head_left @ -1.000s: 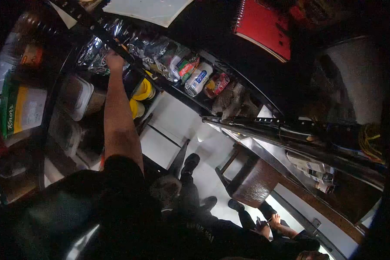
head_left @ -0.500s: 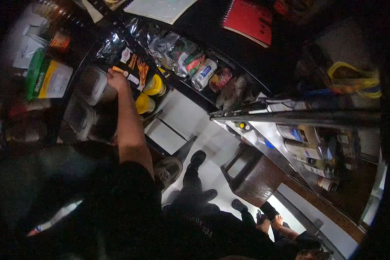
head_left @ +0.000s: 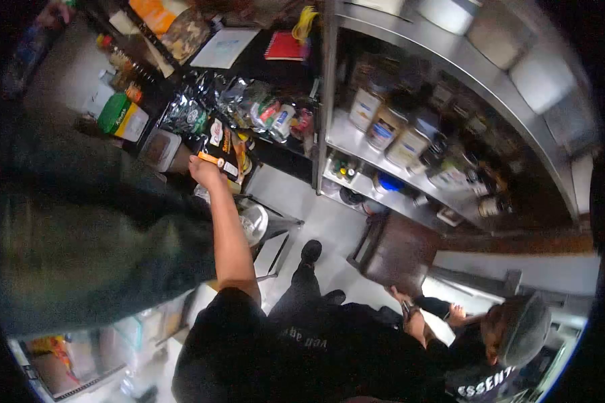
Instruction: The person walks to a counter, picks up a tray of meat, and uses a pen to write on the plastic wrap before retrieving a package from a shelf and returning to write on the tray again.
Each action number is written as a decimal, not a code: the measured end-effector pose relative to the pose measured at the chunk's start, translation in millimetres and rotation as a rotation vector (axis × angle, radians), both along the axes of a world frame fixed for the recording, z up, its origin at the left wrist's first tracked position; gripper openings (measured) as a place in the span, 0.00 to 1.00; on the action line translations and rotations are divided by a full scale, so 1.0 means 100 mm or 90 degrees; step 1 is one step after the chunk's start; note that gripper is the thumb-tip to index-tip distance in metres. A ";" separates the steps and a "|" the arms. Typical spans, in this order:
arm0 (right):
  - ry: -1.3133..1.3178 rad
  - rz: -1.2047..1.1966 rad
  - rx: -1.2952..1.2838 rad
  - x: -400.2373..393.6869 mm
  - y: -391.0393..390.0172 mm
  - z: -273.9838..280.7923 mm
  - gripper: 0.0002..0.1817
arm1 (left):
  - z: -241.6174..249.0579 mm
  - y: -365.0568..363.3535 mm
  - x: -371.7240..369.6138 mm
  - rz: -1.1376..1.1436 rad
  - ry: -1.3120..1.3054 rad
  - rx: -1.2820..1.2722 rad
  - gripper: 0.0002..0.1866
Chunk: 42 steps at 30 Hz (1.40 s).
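At the upper left, my left hand (head_left: 205,171) is closed at the orange edge of a black and orange packet (head_left: 227,144), its bare forearm stretched across the floor area. Beside it stands a clear tub (head_left: 161,149) with dark contents. Crinkled silver and dark bags (head_left: 185,113) lie just above the packet. A white can (head_left: 284,122) rests with other packs farther right. I cannot make out my right hand.
A co-worker in a grey cap (head_left: 528,329) is at the lower right, hands around a white object. Metal shelves (head_left: 383,151) hold jars. A brown box-like piece (head_left: 400,252) and a metal-framed stand (head_left: 275,218) rise from the floor.
The view has swung, so the shelves and co-worker show more fully. My left hand appears farther right and lower, still at the packet's orange edge.
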State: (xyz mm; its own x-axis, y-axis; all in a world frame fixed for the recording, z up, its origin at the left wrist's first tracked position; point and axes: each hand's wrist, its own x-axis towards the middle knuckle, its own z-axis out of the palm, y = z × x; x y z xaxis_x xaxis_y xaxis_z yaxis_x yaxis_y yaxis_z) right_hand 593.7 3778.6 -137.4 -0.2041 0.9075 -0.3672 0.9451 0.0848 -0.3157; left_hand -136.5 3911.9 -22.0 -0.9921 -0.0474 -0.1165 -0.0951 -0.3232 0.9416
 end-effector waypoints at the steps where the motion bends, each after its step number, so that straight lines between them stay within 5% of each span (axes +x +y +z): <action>1: -0.011 -0.015 -0.005 0.09 -0.10 -0.02 0.15 | 0.07 -0.07 0.16 -0.018 0.005 0.001 0.21; 7: -0.026 -0.025 0.086 0.58 -0.74 -0.11 0.17 | 0.58 -0.31 1.35 -0.388 -0.060 0.113 0.23; 9: 0.056 -0.076 0.110 0.76 -0.90 -0.23 0.17 | 0.44 -0.31 1.57 -0.385 -0.082 0.045 0.20; 11: 0.029 -0.155 0.034 0.78 -1.16 0.11 0.19 | 0.73 -0.42 2.21 -0.550 -0.164 0.106 0.19; 18: 0.038 -0.215 0.087 1.16 -1.72 0.00 0.17 | 0.84 -0.48 3.21 -0.695 -0.149 0.056 0.17; 21: -0.054 -0.213 -0.029 1.23 -1.81 0.19 0.16 | 0.90 -0.49 3.36 -0.676 -0.146 0.036 0.17; 25: 0.124 -0.148 0.088 1.56 -1.94 -0.29 0.16 | 0.54 -0.55 3.28 -0.676 -0.164 0.112 0.14; 31: -0.026 -0.139 -0.115 1.65 -1.84 0.24 0.22 | 0.93 -0.57 3.24 -0.419 -0.217 0.012 0.16; 38: -0.155 -0.114 -0.185 1.44 -1.79 0.27 0.29 | 0.30 -0.05 1.59 -0.123 -0.266 0.056 0.20; 40: -0.100 0.030 -0.093 0.98 -1.07 -0.34 0.21 | -0.54 0.03 0.82 -0.120 -0.246 0.155 0.23; 42: -0.069 0.425 0.366 -0.16 0.33 -1.28 0.17 | -0.79 0.17 0.34 -0.119 -0.223 0.235 0.25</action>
